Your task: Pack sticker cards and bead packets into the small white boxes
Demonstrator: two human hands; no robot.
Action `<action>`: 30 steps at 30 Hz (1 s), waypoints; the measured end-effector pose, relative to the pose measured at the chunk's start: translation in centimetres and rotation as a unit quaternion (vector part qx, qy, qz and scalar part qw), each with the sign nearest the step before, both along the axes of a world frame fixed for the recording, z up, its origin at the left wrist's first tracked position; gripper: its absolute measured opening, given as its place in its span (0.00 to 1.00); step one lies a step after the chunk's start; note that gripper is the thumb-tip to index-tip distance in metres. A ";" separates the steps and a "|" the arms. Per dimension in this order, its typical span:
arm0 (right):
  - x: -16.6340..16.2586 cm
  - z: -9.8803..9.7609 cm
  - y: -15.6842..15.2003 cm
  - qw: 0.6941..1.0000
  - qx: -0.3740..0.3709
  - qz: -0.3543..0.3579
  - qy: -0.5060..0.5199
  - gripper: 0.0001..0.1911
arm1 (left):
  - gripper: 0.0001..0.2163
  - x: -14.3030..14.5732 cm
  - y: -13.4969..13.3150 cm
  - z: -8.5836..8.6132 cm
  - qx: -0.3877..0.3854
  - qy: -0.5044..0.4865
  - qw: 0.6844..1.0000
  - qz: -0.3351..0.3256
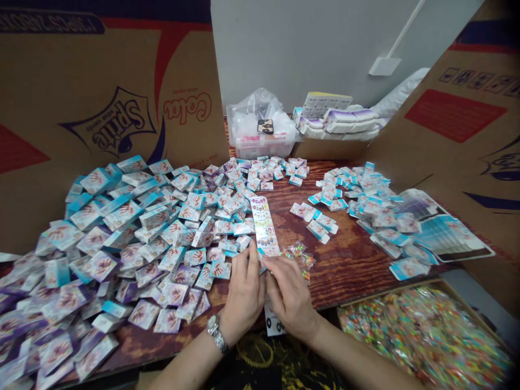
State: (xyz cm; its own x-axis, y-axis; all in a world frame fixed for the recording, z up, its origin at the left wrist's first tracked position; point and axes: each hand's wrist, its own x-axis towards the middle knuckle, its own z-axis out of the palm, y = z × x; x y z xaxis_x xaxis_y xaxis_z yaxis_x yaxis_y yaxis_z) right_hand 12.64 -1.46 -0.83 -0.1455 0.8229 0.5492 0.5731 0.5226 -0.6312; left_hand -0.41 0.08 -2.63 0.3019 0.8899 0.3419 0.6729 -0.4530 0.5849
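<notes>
My left hand (244, 284) and my right hand (291, 292) meet near the table's front edge. Between their fingertips is a small blue-and-white carton (262, 253), mostly hidden by the fingers. Both hands are closed on it. A long printed sticker strip (264, 225) lies under and beyond the hands, its near end showing below them. Several small clear packets of colourful candy (298, 252) sit just right of my right hand. Left of my left hand spreads a large heap of small printed boxes (162, 233).
Unfilled-looking open cartons (368, 200) are piled at the right, beside flat stacked cards (442, 230). A box of wrapped candy (422, 330) stands at lower right. Large cardboard boxes (187, 59) flank the table; a plastic-bagged tub (264, 143) stands at the back.
</notes>
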 end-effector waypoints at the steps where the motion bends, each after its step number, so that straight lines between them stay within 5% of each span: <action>1: 0.1 -0.1 0.0 1.000 0.008 0.013 -0.006 0.22 | 0.32 0.0 -0.1 0.1 -0.016 -0.013 1.000 -0.005; 6: 0.6 0.1 0.5 0.997 -0.070 0.025 0.007 0.20 | 0.32 -0.5 0.1 0.2 -0.021 0.006 1.000 -0.022; 9: 1.4 0.2 1.6 0.994 -0.080 0.075 -0.015 0.21 | 0.32 -1.7 3.0 1.2 0.042 0.105 0.993 -0.021; 11: 2.4 0.1 3.1 0.994 -0.081 0.072 -0.027 0.21 | 0.30 -3.3 6.5 3.6 0.093 0.187 0.978 0.014; 15: 5.1 0.0 7.1 0.993 -0.082 0.037 -0.080 0.20 | 0.31 -7.5 14.3 10.9 0.135 0.281 0.938 0.150; 17: 6.4 -0.5 8.5 0.986 -0.097 0.058 -0.125 0.21 | 0.32 -9.2 16.5 13.7 0.154 0.308 0.922 0.179; 19: 7.3 -1.3 9.1 0.974 -0.106 0.101 -0.174 0.27 | 0.27 -9.9 16.5 14.4 0.189 0.319 0.916 0.154; 21: 7.8 -2.3 9.1 0.958 -0.110 0.150 -0.217 0.37 | 0.27 -9.4 14.3 12.9 0.198 0.293 0.930 0.096; 23: 7.8 -3.5 9.1 0.943 -0.113 0.186 -0.251 0.42 | 0.27 -7.8 10.7 9.6 0.171 0.260 0.950 0.005; 27: 7.2 -5.2 9.6 0.930 -0.119 0.193 -0.290 0.41 | 0.26 -3.6 3.1 2.0 0.048 0.191 0.973 -0.120; 30: 6.8 -5.9 10.2 0.927 -0.115 0.188 -0.305 0.36 | 0.24 -1.5 -0.1 -1.6 0.029 0.172 0.973 -0.154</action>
State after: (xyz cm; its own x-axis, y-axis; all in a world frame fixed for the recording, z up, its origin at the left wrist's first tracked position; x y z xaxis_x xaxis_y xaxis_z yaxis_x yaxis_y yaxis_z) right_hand 19.41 8.74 -6.71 -0.6707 0.7366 0.0872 0.6649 0.6491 -0.3696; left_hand -1.88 0.02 -4.28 0.6565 0.7213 0.2208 0.6513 -0.6896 0.3167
